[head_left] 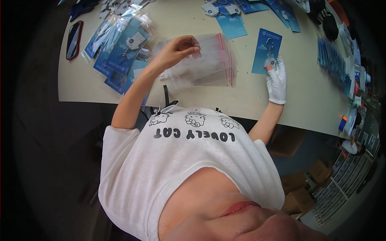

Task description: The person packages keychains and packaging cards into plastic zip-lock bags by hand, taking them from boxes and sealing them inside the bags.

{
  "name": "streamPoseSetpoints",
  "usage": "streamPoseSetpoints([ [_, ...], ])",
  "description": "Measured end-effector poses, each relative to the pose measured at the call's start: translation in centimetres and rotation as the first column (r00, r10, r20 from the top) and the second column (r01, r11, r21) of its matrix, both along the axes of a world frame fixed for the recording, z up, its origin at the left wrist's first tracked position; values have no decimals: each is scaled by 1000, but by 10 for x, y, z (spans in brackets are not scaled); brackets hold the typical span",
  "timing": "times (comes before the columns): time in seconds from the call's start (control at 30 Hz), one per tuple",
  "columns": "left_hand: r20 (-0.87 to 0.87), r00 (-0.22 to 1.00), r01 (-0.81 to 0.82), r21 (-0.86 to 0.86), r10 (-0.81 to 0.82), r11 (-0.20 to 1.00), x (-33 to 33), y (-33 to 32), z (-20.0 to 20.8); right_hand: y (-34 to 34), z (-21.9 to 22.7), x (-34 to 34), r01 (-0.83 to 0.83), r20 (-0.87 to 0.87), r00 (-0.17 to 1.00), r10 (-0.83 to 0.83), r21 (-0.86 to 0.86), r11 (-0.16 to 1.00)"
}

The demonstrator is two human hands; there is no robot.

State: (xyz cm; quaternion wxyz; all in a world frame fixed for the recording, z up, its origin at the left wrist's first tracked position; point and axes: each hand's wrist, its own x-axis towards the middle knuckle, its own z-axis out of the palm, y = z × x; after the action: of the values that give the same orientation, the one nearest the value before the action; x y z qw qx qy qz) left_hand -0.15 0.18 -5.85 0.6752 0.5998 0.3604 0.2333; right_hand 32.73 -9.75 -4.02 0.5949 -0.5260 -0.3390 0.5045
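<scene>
My right hand (277, 86), in a white glove with the thumb tip bare, grips the lower right edge of a blue printed card (260, 47). A silver keychain with a pale, rounded charm (271, 62) is on the card, and my thumb presses by the charm. My bare left hand (179, 51) hovers over a stack of clear zip bags (213, 66) with pink-red seal strips. Its fingers are curled in toward the thumb. Whether a bag edge is caught between them I cannot make out.
Bagged blue cards with keychains (120, 56) are heaped at the left, beside a phone (74, 40). More blue cards (231, 26) and loose keychains lie at the far side. A row of blue cards (333, 60) stands at the right. The table (297, 108) ends before my body.
</scene>
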Motion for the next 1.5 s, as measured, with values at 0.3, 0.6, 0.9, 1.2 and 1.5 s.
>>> streamPoseSetpoints([
  [0.3, -27, 999, 27, 13, -26, 1000, 12, 4, 9, -3, -1, 6, -29, 765, 643, 28, -12, 999],
  [0.6, 23, 999, -24, 37, 23, 999, 8, 6, 19, -15, -15, -12, 73, 747, 652, -128, 106, 992],
  [0.9, 51, 997, 60, -11, -60, 998, 14, 6, 17, 29, 7, 10, 199, 123, 968, -219, 156, 968],
  [1.2, -5, 999, 46, 34, -46, 998, 21, 9, 5, 32, -11, -19, 98, -6, 995, -98, 68, 993],
  [1.5, 24, 998, 64, 15, -65, 998, 17, 13, 2, 35, 24, -20, 213, 28, 975, -219, 147, 966],
])
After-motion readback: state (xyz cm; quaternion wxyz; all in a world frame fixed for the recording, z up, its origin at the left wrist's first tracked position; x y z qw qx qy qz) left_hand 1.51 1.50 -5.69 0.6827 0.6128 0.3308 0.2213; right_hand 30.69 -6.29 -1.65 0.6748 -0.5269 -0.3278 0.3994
